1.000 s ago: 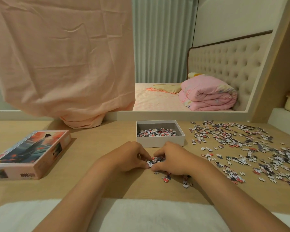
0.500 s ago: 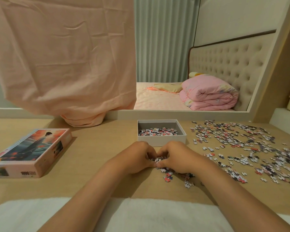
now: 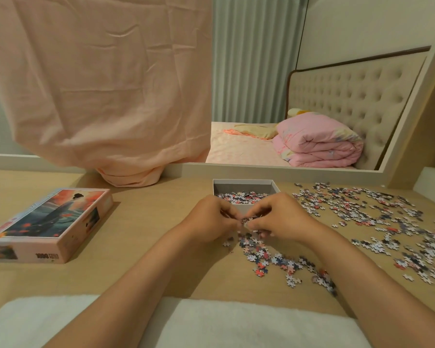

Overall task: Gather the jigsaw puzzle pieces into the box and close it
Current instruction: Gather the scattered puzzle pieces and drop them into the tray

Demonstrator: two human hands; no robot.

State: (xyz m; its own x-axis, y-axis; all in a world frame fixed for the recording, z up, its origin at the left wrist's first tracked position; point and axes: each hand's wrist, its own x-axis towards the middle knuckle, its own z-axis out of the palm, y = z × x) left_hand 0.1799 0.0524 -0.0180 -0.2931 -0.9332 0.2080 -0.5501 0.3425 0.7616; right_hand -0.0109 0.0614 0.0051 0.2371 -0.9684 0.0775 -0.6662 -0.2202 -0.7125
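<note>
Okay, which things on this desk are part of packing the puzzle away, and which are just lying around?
Part of the job: open box, printed lid, loose pieces on the desk, handful of pieces gripped by left hand and right hand.
Lying about: peach cloth, white towel, folded pink quilt.

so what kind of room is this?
Most likely a bedroom, at a desk or dressing table. Beyond the wooden tabletop there is a bed with a tufted headboard and a folded pink quilt, plus curtains. Whether that view is a mirror or an opening, I cannot tell.
</note>
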